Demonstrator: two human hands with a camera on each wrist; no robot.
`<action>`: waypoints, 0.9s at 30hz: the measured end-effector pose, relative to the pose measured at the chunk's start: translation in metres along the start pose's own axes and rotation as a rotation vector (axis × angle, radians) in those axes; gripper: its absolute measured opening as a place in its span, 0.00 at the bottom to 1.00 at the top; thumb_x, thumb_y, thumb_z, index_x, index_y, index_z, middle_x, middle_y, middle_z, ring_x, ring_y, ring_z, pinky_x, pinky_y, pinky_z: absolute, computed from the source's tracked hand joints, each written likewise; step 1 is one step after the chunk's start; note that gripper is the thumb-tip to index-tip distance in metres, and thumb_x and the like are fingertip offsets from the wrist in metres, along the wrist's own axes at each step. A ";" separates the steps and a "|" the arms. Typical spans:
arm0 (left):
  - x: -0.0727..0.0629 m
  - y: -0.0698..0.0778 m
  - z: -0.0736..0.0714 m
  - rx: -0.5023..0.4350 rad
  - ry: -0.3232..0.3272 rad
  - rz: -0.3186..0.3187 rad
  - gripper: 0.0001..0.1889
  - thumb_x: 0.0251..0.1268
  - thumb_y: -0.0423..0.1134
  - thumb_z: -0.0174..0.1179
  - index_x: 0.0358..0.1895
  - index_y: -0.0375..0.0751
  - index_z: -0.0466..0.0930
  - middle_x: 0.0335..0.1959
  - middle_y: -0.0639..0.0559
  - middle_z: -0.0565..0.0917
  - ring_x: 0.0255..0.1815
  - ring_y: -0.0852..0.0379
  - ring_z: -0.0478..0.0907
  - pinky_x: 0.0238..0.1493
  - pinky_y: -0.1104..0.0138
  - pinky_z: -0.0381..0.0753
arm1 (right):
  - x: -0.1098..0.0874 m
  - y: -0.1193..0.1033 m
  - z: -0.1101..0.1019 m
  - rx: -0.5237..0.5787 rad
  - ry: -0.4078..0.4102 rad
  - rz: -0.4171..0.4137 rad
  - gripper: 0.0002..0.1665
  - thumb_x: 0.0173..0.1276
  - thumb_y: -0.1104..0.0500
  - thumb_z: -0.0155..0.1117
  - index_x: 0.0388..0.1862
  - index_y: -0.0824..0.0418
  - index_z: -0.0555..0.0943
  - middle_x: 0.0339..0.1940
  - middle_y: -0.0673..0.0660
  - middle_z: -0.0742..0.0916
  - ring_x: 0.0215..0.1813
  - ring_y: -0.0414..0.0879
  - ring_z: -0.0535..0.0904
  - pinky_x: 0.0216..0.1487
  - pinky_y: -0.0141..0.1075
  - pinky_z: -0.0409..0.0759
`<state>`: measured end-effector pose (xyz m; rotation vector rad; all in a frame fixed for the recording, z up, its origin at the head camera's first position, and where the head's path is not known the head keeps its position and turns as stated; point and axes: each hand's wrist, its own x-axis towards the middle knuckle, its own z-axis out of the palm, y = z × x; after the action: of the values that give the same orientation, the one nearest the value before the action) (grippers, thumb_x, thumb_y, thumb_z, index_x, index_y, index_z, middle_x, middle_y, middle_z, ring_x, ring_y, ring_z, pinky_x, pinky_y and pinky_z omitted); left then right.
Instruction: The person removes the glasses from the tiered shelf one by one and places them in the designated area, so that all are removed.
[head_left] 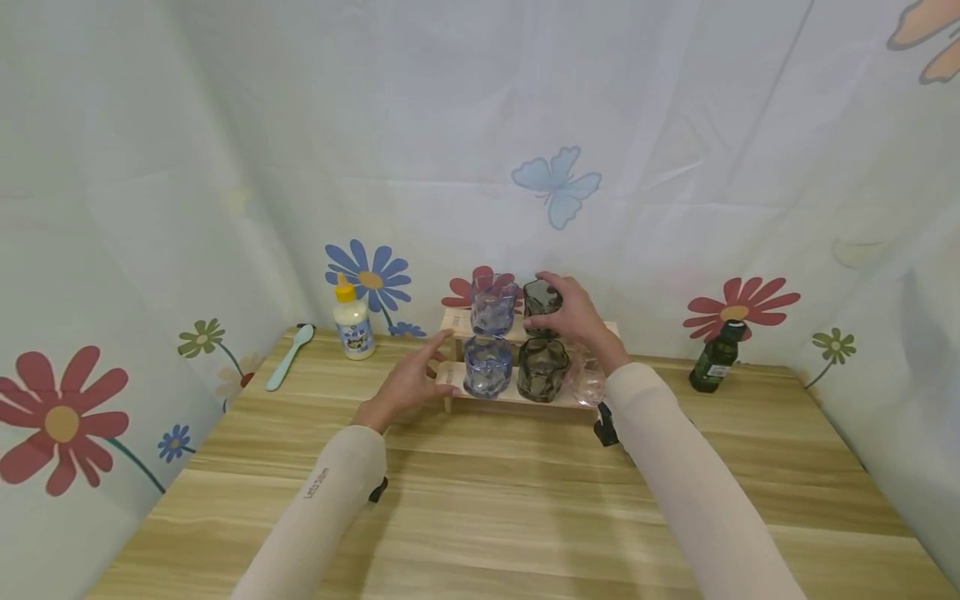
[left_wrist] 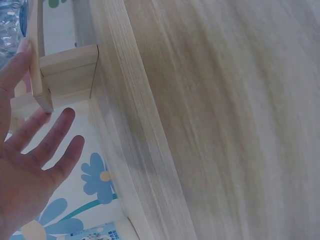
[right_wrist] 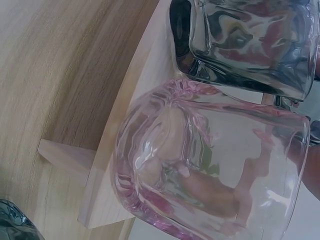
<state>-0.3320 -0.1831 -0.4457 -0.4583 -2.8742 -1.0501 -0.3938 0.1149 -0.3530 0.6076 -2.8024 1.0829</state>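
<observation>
A two-step wooden rack holds several wavy glass cups. On the upper step stand a blue glass cup and a dark grey one. My right hand grips the grey cup, thumb in front and fingers behind its rim. The lower step carries a blue cup, a dark cup and a pink cup, partly covered by my right forearm in the head view. At the rack's left end my left hand has its thumb by the lower step, other fingers spread loosely.
To the left stand a yellow-capped bottle and a mint-green spoon. A dark green bottle stands at the right. Behind the wooden table hangs a flower-printed curtain. Dark glass shows beyond the rack in the right wrist view.
</observation>
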 end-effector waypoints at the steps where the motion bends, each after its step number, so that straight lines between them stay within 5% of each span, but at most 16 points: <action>1: 0.000 0.000 0.000 0.002 -0.001 0.001 0.54 0.53 0.48 0.76 0.80 0.65 0.49 0.62 0.41 0.80 0.49 0.41 0.84 0.51 0.48 0.83 | 0.000 0.000 0.000 0.001 0.003 0.000 0.51 0.61 0.53 0.76 0.79 0.54 0.60 0.73 0.68 0.69 0.72 0.65 0.65 0.70 0.61 0.67; 27: -0.001 0.001 0.000 0.007 0.004 -0.012 0.54 0.53 0.47 0.76 0.80 0.66 0.49 0.62 0.42 0.80 0.50 0.41 0.84 0.52 0.49 0.83 | -0.010 -0.006 -0.012 0.049 0.091 -0.012 0.49 0.61 0.53 0.76 0.78 0.54 0.62 0.70 0.67 0.69 0.70 0.66 0.66 0.68 0.62 0.68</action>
<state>-0.3309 -0.1824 -0.4452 -0.4381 -2.8803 -1.0411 -0.3830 0.1218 -0.3425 0.5633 -2.6994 1.1497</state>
